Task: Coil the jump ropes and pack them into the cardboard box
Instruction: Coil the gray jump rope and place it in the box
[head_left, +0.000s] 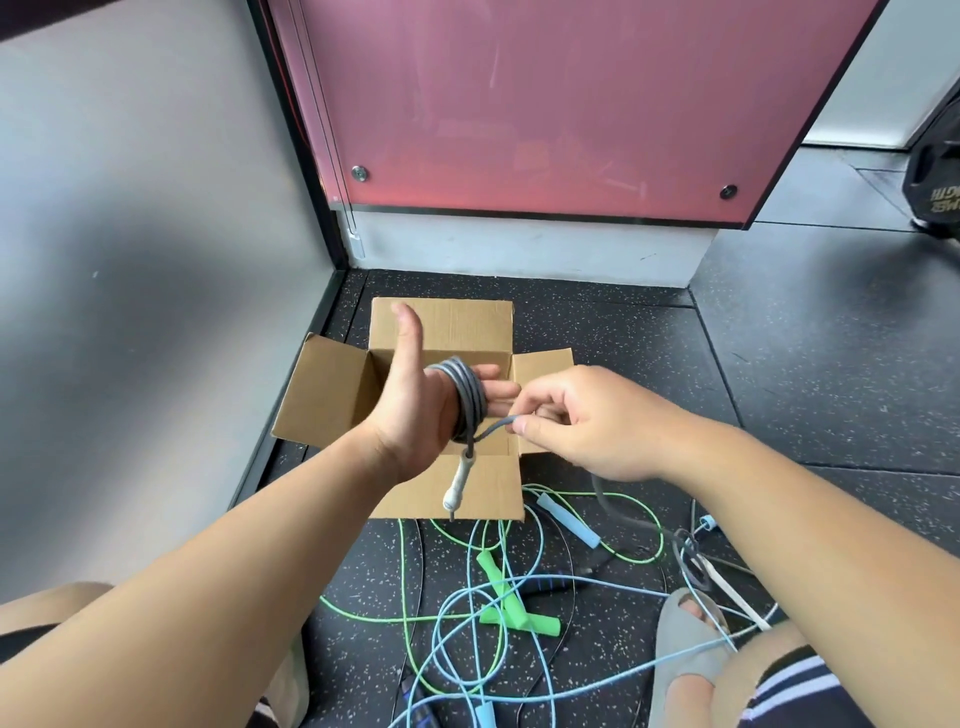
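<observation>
**Grey rope wound on one hand above the open box**

A person seated on the speckled black floor (779, 364) holds the grey jump rope (466, 400) over the open cardboard box (467, 325). The rope is coiled in several turns round the straight fingers of the left hand (415, 410), whose palm is open and thumb points up. The right hand (597, 421) pinches a free length of the same rope between thumb and forefinger, just beside the coil. One pale handle (456, 486) hangs below the coil, over the box's near flap. On the floor in front of the box lie a green jump rope (498, 608) and a light blue jump rope (569, 522), loose and tangled together. A pink panel (545, 104) stands behind the box.
</observation>
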